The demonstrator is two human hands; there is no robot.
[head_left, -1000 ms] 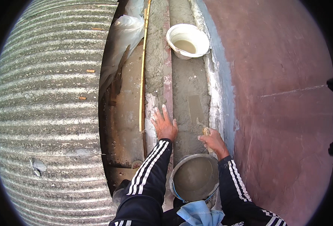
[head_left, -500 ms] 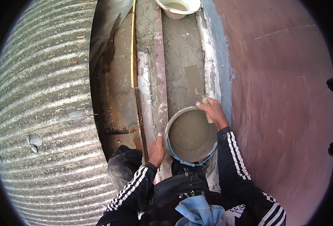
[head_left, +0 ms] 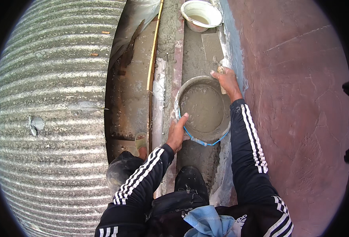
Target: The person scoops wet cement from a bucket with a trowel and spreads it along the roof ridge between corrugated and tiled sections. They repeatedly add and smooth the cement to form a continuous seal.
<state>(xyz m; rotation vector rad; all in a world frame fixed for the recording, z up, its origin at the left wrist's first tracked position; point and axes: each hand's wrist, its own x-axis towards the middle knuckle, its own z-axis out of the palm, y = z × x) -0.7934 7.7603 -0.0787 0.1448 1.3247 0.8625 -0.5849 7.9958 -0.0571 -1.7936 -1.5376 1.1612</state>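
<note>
My left hand point(head_left: 176, 133) is closed on the near-left side of a bucket point(head_left: 178, 98) of wet grey mortar point(head_left: 201, 106), which has a loose blue handle hanging at the front. My right hand point(head_left: 229, 85) grips the wooden handle of a trowel point(head_left: 222, 72), its fingers at the bucket's far-right rim. The trowel's flat blade point(head_left: 211, 46) points away from me over the mortar strip. Beyond it stands a white basin point(head_left: 216, 15) with murky liquid inside.
Corrugated roofing point(head_left: 52, 98) lies on the left, beside a recess with plastic sheeting point(head_left: 143, 19) and a yellow wooden strip point(head_left: 152, 59). A reddish painted surface point(head_left: 289, 102) rises on the right. My sandalled foot point(head_left: 142, 144) is low in the recess.
My left hand went from spread flat on the strip to closed on the bucket. The bucket has moved forward, away from my body, and my right hand has gone forward with the trowel.
</note>
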